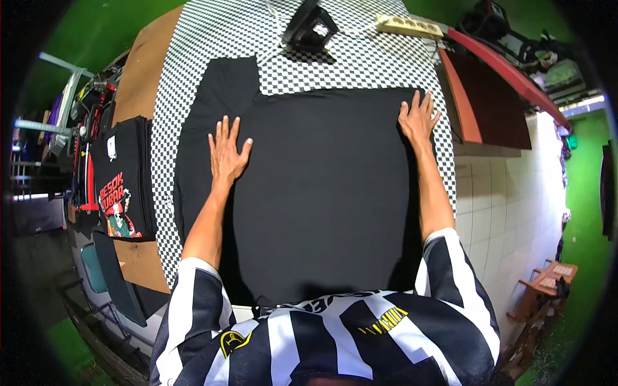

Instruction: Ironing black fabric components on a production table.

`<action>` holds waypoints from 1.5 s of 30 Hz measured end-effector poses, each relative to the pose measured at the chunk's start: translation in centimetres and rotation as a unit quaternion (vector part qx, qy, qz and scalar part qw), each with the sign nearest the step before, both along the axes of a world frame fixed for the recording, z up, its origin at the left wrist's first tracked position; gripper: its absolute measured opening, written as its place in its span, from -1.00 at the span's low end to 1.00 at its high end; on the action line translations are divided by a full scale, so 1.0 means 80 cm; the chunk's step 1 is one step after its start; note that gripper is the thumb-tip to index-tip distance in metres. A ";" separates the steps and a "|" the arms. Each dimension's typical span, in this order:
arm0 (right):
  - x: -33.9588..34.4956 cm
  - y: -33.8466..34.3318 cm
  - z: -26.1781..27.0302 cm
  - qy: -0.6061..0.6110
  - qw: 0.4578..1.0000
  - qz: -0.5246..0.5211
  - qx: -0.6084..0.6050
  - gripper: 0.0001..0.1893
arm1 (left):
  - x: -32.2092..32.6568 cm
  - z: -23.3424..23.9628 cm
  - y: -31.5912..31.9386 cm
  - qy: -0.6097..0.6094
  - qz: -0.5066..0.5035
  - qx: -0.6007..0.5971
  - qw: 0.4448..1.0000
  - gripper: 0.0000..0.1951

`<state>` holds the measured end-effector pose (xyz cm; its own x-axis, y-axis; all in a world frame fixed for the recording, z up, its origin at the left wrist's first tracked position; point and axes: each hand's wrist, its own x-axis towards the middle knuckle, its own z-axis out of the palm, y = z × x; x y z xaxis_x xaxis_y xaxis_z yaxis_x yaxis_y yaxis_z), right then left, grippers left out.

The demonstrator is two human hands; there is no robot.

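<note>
A black T-shirt lies spread out over a black-and-white checkered cloth, with one sleeve sticking out at its upper left. My left hand rests flat on the left part of the shirt, fingers apart. Near the shirt's upper right corner, my right hand lies with spread fingers, some of them at the fabric's edge. Neither hand grips anything. Beyond the shirt, an electric iron stands on the checkered cloth.
Left of the cloth, a stack of folded black T-shirts with a printed design lies on a wooden board. A yellowish power strip is at the back right, with cables near the iron. A dark panel with red edging stands at right.
</note>
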<state>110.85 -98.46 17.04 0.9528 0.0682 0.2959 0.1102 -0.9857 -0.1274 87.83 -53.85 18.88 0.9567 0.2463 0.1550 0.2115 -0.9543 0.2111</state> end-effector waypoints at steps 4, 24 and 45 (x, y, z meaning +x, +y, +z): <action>0.002 0.120 0.015 0.033 0.962 0.217 0.164 -0.29 | -0.017 0.000 0.011 0.026 0.011 -0.018 0.999 -0.32; 0.118 0.328 0.028 0.002 0.730 0.178 0.660 -0.75 | 0.239 -0.002 0.028 -0.146 0.035 0.067 0.986 -0.50; -0.016 0.088 0.245 -0.036 0.872 0.308 0.379 -0.62 | 0.209 0.055 -0.011 -0.218 0.085 -0.378 0.896 -0.60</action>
